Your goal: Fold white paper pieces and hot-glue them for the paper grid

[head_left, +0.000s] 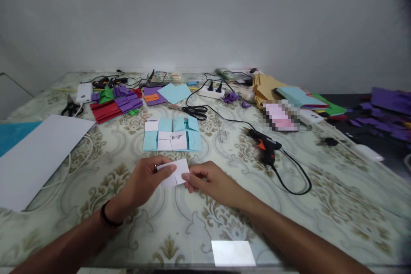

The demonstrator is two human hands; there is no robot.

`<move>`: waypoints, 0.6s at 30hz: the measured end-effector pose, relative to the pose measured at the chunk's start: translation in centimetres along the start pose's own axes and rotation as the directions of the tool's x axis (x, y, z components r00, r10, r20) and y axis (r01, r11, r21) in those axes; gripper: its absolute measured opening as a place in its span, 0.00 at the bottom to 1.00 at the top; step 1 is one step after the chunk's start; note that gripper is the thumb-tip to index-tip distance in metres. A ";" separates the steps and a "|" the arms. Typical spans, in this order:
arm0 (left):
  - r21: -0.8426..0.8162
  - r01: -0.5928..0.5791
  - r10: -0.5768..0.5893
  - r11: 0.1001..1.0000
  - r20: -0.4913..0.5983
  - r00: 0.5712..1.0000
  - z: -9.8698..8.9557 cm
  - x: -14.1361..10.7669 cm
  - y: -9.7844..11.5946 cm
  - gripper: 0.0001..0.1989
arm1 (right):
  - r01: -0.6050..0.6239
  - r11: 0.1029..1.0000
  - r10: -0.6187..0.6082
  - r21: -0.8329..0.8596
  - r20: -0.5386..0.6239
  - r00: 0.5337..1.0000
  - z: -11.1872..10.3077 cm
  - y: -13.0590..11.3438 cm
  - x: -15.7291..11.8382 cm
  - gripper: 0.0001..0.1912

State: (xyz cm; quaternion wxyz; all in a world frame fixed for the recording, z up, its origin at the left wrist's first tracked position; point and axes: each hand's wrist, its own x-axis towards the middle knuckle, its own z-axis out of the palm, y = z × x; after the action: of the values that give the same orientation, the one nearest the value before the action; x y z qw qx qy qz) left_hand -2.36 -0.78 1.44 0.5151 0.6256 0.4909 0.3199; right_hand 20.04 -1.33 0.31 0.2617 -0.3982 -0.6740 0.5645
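Between both hands, over the middle of the table, is a small white piece of paper (181, 167) with a short slit or crease line at its lower edge. My left hand (148, 178) pinches its left side, thumb on top. At its right edge my right hand (205, 180) grips it between thumb and fingers. Just beyond lies a light blue folded paper piece (150, 140) with white squares and flaps on it. A white rectangle of paper or reflected light (233, 253) shows near the front edge; I cannot tell which.
A black glue gun (266, 143) with a looping cord lies to the right. Black-handled scissors (196, 112) rest behind the folded piece, before a white power strip (211, 91). Large white sheet (48, 154) at left; purple and red folded papers (105, 111) behind it.
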 end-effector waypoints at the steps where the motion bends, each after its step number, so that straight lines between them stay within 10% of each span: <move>1: 0.001 0.003 -0.003 1.000 0.000 1.000 0.0 0.0 0.0 0.15 | -0.009 1.000 0.009 0.014 0.002 1.000 0.0 0.0 0.0 0.22; 18: -0.026 0.013 -0.011 1.000 0.090 0.996 -0.4 0.4 -0.4 0.17 | -0.049 0.998 0.052 0.030 -0.092 0.994 -0.3 0.4 0.3 0.26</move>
State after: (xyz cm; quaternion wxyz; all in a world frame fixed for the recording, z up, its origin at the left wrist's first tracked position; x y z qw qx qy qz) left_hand -2.68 -0.29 1.14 0.5468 0.6294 0.4668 0.2950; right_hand 20.23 -0.84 -0.03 0.2838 -0.4371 -0.6428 0.5613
